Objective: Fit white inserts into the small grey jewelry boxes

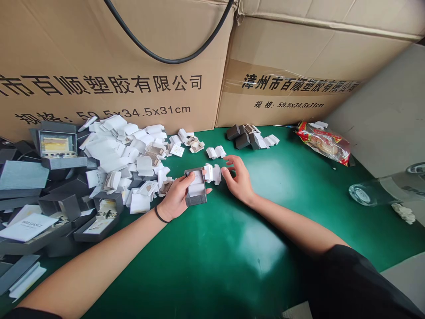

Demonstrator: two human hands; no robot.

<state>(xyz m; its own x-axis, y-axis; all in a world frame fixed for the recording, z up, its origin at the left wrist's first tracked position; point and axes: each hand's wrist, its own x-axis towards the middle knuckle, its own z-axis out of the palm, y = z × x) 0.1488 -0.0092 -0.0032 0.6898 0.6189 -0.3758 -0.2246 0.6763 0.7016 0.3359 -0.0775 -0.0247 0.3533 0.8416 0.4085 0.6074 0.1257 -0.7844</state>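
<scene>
- head view: the left hand (175, 197) is closed around a small grey box (195, 189), thumb on its near left edge and fingers under it, just above the green table (215, 257).
- the box is open, with a white lining showing inside, and sits near the table's middle, between the two hands.
- the right hand (238, 179) is loosely open with fingers spread; its fingertips touch the right edge of a white insert (212, 173) lying on the table just right of the box. it grips nothing.
- a black band (161, 215) circles the left wrist.
- left of the box lies a pile of inserts (122, 150), and further left a heap of larger grey cases (59, 155), some open.
- another loose insert pair (215, 152) lies just behind the hands.
- a few dark boxes (242, 137) stand near the back, by two cartons (99, 66) with a black cable (166, 56) hanging across.
- at the right, well apart, lie a snack packet (323, 141) and a clear bottle (381, 190) on its side.
</scene>
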